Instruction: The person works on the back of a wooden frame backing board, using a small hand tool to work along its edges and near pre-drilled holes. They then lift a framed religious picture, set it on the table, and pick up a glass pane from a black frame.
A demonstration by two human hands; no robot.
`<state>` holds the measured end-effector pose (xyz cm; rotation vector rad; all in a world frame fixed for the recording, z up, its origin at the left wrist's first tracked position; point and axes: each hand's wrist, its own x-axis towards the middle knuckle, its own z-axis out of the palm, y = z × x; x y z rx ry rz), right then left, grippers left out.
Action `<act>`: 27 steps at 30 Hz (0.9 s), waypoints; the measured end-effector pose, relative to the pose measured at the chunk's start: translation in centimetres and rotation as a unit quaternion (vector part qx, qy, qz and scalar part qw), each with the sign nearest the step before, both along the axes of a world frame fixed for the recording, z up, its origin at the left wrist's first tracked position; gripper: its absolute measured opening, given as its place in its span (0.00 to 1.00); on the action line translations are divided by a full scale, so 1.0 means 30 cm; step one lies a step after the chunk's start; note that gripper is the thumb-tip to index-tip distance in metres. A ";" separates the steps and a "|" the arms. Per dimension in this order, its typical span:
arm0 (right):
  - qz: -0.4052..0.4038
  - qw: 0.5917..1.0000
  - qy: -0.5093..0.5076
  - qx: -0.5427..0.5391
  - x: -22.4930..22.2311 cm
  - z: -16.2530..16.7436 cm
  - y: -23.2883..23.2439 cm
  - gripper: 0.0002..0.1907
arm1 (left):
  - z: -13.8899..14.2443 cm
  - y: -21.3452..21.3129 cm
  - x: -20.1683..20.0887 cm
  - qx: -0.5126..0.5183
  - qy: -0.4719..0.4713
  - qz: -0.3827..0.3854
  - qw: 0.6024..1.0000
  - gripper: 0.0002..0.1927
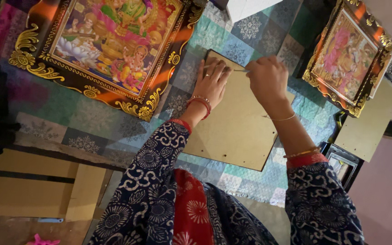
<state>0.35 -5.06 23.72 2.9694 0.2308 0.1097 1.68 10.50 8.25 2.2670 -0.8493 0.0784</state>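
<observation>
A brown backing board (232, 131) lies face down on a patterned cloth (91, 118), with small holes along its edges. My left hand (212, 81) presses flat on the board near its far corner, fingers spread. My right hand (267, 79) is closed around a thin metal tool (240, 70) whose tip points at the board's far edge next to my left fingers. Both wrists wear bangles, and both arms are in blue patterned sleeves.
A large gold-framed colourful picture (114, 45) lies at the far left. A smaller gold-framed picture (350, 56) leans at the right, with another brown board (370, 122) and a dark frame (343, 163) beside it. Cardboard boxes (32, 186) sit at the near left.
</observation>
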 end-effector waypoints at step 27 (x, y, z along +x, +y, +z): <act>0.044 0.999 -0.003 -0.028 -0.007 -0.030 -0.005 0.04 | 0.003 -0.001 0.000 0.003 0.008 -0.001 1.000 0.23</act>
